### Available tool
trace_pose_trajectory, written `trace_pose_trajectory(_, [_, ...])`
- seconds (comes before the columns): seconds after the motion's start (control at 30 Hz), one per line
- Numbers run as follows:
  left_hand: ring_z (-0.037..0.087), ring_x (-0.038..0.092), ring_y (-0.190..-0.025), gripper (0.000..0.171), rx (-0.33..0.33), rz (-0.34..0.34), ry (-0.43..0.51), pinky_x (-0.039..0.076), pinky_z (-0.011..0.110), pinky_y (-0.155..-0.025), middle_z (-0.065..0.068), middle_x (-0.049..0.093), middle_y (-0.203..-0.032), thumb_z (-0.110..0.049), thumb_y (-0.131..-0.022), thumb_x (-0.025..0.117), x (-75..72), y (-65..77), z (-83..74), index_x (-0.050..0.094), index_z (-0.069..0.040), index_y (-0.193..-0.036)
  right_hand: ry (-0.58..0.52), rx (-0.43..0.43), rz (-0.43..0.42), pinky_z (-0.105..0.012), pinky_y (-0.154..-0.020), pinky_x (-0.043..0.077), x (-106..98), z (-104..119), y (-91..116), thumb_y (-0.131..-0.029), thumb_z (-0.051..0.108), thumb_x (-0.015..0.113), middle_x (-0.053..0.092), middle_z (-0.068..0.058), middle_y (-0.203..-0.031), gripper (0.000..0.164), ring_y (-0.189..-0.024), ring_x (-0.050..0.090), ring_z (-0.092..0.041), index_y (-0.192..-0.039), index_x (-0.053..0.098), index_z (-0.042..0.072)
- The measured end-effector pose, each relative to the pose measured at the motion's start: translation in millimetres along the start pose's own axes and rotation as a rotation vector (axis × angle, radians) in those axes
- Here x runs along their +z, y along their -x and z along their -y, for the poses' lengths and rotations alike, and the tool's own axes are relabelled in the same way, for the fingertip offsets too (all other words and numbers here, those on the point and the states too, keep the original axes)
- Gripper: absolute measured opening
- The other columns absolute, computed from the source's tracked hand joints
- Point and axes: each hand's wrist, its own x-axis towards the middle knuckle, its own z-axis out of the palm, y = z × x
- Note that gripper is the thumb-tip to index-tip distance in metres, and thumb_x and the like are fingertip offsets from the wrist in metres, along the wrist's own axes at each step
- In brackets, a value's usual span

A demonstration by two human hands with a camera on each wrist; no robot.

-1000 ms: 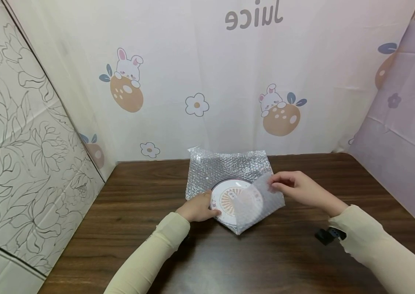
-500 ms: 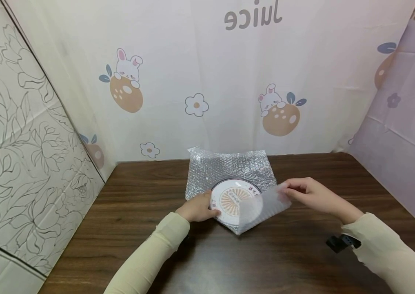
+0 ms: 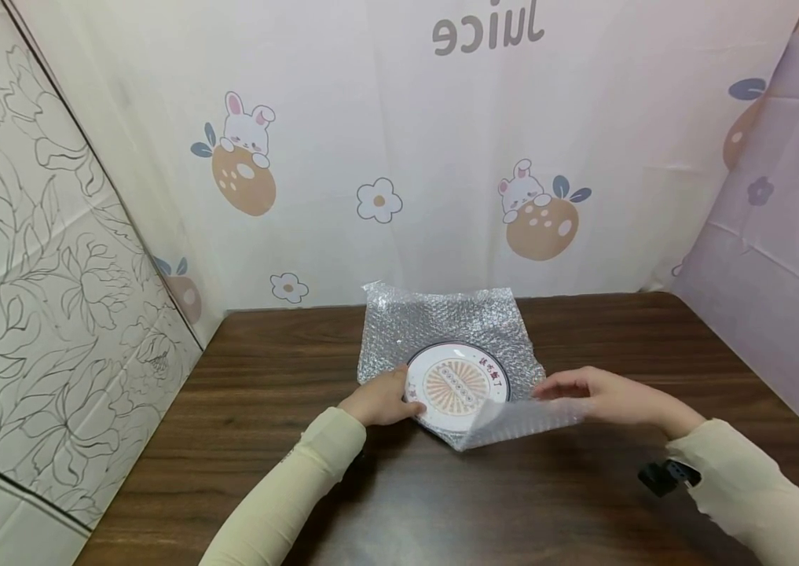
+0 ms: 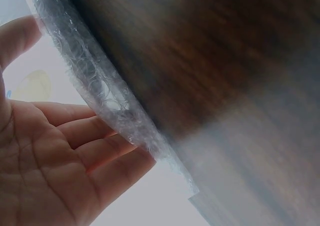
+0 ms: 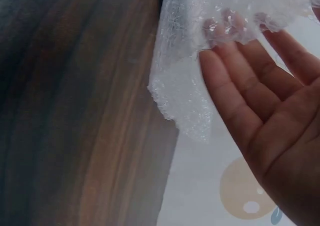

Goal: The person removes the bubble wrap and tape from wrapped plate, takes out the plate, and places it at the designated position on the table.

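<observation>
A round white plate (image 3: 454, 387) with a dark rim, a striped orange centre and red lettering lies on a sheet of bubble wrap (image 3: 434, 314). At the plate's left edge is my left hand (image 3: 381, 397), fingers spread along the rim and thumb on its near side. Straight fingers of the left hand (image 4: 65, 151) touch the wrapped edge in the left wrist view. My right hand (image 3: 607, 397) holds a loose flap of the wrap out to the plate's right. In the right wrist view, its fingertips show through the clear bubble wrap (image 5: 240, 16).
Everything lies on a dark brown wooden table (image 3: 286, 354). A pale curtain (image 3: 441, 141) with rabbit and fruit prints hangs along the back. A white panel (image 3: 38, 259) with floral line drawings stands at the left.
My right hand has moved right and down, folding the wrap's flap back off the plate. More of the plate's right side and its lettering shows. The left hand has stayed put.
</observation>
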Motion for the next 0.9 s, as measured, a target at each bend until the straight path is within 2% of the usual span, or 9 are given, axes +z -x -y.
trace_pose_trajectory(0.17, [0.034, 0.04, -0.141, 0.089, -0.002, -0.002, -0.001, 0.035, 0.041, -0.116, 0.024, 0.037, -0.153, -0.046, -0.092, 0.064, -0.3, 0.2, 0.1, 0.027, 0.011, -0.149, -0.034, 0.012, 0.07, -0.019, -0.092, 0.051, 8.2, -5.2, 1.9, -0.099, 0.007, 0.054, 0.063, -0.022, -0.128, 0.035, -0.116, 0.058, 0.002, -0.13, 0.055, -0.009])
trace_pose_trajectory(0.27, [0.034, 0.04, -0.141, 0.089, -0.003, -0.004, 0.002, 0.035, 0.041, -0.116, 0.024, 0.037, -0.153, -0.045, -0.092, 0.064, -0.9, 0.9, -0.2, 0.027, 0.011, -0.149, -0.023, 0.04, 0.073, -0.019, -0.096, 0.049, 14.0, -6.3, 4.0, -0.099, 0.009, 0.054, 0.06, -0.026, -0.129, 0.036, -0.119, 0.055, 0.003, -0.131, 0.055, -0.008])
trace_pose_trajectory(0.37, [0.034, 0.04, -0.141, 0.089, -0.001, -0.001, 0.008, 0.036, 0.041, -0.116, 0.024, 0.037, -0.153, -0.045, -0.092, 0.064, -0.9, 1.3, -0.4, 0.027, 0.011, -0.149, 0.016, 0.067, 0.062, -0.021, -0.097, 0.049, 20.2, -5.2, 7.0, -0.099, 0.013, 0.056, 0.06, -0.024, -0.13, 0.037, -0.121, 0.053, 0.004, -0.132, 0.056, -0.005])
trace_pose_trajectory(0.5, [0.035, 0.041, -0.14, 0.089, 0.002, 0.002, 0.011, 0.037, 0.041, -0.115, 0.025, 0.037, -0.153, -0.045, -0.092, 0.064, -1.1, 1.0, -0.3, 0.026, 0.011, -0.149, 0.124, 0.112, 0.021, -0.024, -0.095, 0.05, 29.3, -2.8, 12.6, -0.098, 0.023, 0.061, 0.062, -0.014, -0.131, 0.039, -0.123, 0.051, 0.002, -0.132, 0.059, 0.006])
trace_pose_trajectory(0.67, [0.035, 0.042, -0.14, 0.089, 0.003, 0.001, 0.008, 0.037, 0.041, -0.114, 0.025, 0.038, -0.153, -0.045, -0.092, 0.064, -0.7, 0.2, 0.4, 0.026, 0.011, -0.149, 0.297, 0.12, -0.032, -0.025, -0.094, 0.05, 39.9, -1.0, 17.2, -0.095, 0.035, 0.064, 0.061, -0.008, -0.134, 0.044, -0.125, 0.053, -0.01, -0.133, 0.059, 0.013])
trace_pose_trajectory(0.77, [0.034, 0.042, -0.14, 0.089, 0.002, -0.001, 0.005, 0.037, 0.041, -0.115, 0.025, 0.037, -0.153, -0.045, -0.092, 0.064, -0.1, -0.1, 1.0, 0.026, 0.011, -0.149, 0.38, 0.121, -0.033, -0.03, -0.094, 0.052, 43.9, 0.7, 17.2, -0.094, 0.039, 0.065, 0.057, -0.011, -0.137, 0.05, -0.125, 0.055, -0.025, -0.135, 0.057, 0.012])
trace_pose_trajectory(0.9, [0.034, 0.041, -0.14, 0.089, 0.002, -0.005, 0.003, 0.036, 0.041, -0.115, 0.025, 0.037, -0.153, -0.045, -0.092, 0.064, 0.1, 0.2, 0.9, 0.027, 0.011, -0.149, 0.439, 0.162, -0.004, -0.038, -0.094, 0.052, 48.4, 2.7, 15.6, -0.092, 0.041, 0.067, 0.049, -0.016, -0.145, 0.059, -0.126, 0.053, -0.037, -0.14, 0.053, 0.011])
